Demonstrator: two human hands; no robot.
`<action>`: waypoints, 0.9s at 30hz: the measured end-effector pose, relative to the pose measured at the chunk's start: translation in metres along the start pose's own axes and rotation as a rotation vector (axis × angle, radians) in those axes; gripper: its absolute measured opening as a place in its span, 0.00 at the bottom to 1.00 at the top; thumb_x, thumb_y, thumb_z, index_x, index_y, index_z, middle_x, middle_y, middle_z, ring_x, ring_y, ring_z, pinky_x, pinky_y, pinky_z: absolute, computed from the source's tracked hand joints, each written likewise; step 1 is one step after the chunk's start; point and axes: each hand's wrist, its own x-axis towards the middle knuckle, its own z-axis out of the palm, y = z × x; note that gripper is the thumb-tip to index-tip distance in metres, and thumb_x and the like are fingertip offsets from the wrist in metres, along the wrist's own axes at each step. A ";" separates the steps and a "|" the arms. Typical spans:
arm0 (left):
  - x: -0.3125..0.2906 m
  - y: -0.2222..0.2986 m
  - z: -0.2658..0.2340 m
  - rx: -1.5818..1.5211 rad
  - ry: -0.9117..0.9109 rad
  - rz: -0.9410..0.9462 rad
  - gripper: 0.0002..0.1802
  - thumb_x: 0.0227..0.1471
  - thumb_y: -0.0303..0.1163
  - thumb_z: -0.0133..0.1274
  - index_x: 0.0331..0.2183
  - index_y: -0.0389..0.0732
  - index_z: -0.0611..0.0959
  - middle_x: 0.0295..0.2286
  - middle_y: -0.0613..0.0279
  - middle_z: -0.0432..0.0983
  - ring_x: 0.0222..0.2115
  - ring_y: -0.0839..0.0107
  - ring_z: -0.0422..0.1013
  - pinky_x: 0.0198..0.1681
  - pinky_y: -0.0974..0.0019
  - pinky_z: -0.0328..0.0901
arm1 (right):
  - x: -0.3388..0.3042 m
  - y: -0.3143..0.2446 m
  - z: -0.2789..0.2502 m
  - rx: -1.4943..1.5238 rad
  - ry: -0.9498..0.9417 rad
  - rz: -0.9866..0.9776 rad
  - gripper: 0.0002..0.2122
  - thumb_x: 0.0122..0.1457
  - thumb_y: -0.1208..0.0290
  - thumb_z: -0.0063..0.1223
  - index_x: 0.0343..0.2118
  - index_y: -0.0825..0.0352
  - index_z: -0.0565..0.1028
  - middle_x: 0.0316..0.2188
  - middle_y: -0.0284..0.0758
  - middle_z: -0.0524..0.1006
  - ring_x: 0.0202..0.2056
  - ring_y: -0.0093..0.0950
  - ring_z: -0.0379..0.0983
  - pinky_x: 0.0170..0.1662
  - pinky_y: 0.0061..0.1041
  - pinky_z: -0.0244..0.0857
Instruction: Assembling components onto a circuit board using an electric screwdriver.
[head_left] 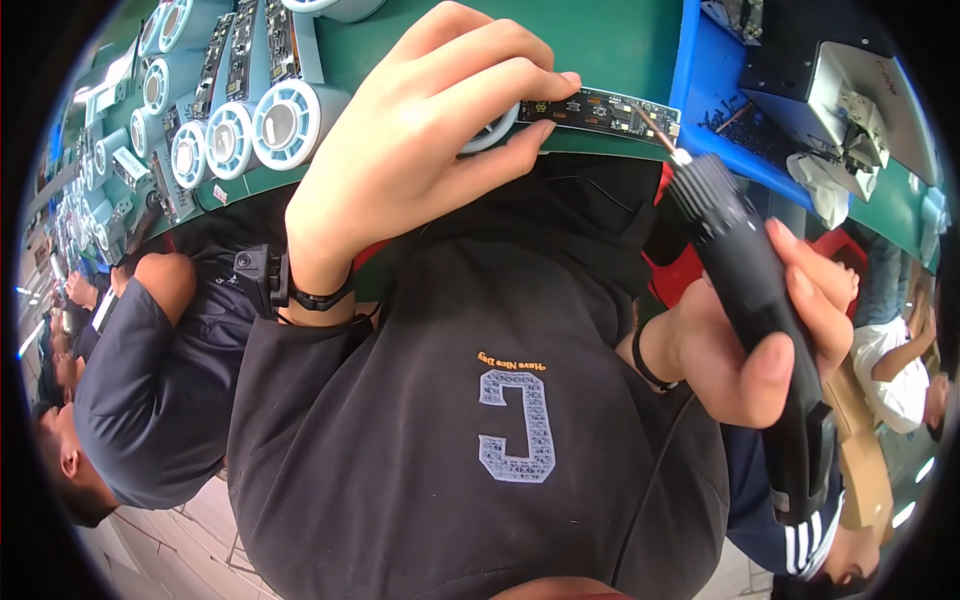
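My left hand (pixel 420 135) holds a narrow black circuit board (pixel 600 115) by its left part, index finger on the far edge and thumb on the near edge. A light-blue round housing (pixel 493 132) shows partly beneath that hand; the rest of it is hidden. In my right hand (pixel 715 350) is a black electric screwdriver (pixel 745 260), gripped around its body and tilted. Its thin bit points at the board's right end; whether it touches a screw is too small to tell.
Several light-blue round units with boards (pixel 285 125) stand at the left on the green mat (pixel 610 50). A blue tray (pixel 765 165) with small dark screws lies at the right, beside a grey metal box (pixel 840 100). Another person (pixel 150 370) sits at the left; others are at the right.
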 end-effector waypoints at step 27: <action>-0.018 0.006 0.006 0.176 0.219 -0.142 0.15 0.36 0.26 0.72 0.32 0.42 0.89 0.30 0.69 0.82 0.31 0.66 0.71 0.34 0.65 0.66 | 0.069 -0.009 -0.027 0.640 -0.084 -0.155 0.19 0.67 0.50 0.55 0.48 0.63 0.71 0.25 0.29 0.70 0.24 0.20 0.67 0.34 0.24 0.61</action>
